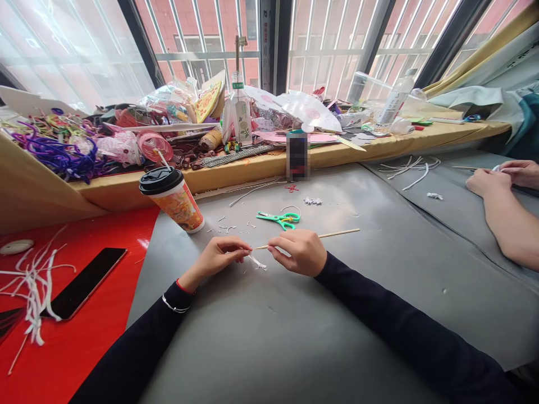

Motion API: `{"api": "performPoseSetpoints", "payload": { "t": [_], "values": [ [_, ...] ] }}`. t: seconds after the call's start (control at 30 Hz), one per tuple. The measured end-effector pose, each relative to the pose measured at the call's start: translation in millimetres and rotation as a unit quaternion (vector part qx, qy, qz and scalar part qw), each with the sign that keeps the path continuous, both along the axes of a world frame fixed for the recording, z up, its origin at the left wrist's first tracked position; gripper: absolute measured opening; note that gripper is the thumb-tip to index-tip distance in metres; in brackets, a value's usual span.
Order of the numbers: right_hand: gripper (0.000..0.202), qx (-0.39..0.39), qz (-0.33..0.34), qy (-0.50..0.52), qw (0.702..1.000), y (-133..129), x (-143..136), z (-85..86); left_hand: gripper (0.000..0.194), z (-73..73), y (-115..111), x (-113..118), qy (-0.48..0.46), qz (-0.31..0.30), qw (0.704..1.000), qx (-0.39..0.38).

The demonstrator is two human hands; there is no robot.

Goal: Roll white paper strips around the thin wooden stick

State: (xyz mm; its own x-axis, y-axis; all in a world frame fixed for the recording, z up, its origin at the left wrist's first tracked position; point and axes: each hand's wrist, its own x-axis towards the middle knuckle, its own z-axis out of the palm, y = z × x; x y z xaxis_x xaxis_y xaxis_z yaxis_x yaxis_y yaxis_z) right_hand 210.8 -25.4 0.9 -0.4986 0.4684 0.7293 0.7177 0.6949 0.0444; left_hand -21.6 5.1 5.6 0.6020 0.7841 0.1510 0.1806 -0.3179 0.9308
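Over the grey tabletop, my left hand pinches a small piece of white cord, whose knotted end hangs below the fingertips. Between my right thumb and fingers runs a thin wooden stick; my right hand is closed around it. The stick's tapered tip points left and reaches the left fingertips, where the exact contact is hidden. Just beyond my hands lie green-handled scissors. A knotted white cord piece and a small red knot rest farther back.
A lidded paper cup with a straw stands at the left. On the red surface lie a black phone and loose white cords. The cluttered ledge borders the back. At right, another person's hands hold something white.
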Motion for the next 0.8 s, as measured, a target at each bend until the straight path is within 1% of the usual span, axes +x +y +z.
{"api": "performPoseSetpoints", "payload": {
  "t": [0.23, 0.53, 0.67, 0.8],
  "values": [
    [0.017, -0.002, -0.001, 0.001, 1.0, -1.2, -0.6, -0.1, 0.02, -0.4, -0.3, 0.9, -0.006, 0.003, 1.0, 0.002],
    [0.019, -0.013, -0.004, -0.005, 1.0, -4.8, -4.1, -1.2, 0.022, -3.7, 0.3, -0.6, -0.04, 0.032, 0.998, -0.026],
    [0.02, -0.013, -0.01, 0.001, 1.0, -6.5, -4.8, -1.3, 0.018, -6.5, 1.0, -0.9, -0.074, 0.02, 0.995, -0.058],
    [0.021, -0.003, -0.014, -0.003, 1.0, -6.6, -4.8, -1.7, 0.016, -6.8, 0.3, -0.5, -0.081, 0.008, 0.994, -0.069]
  ]
}}
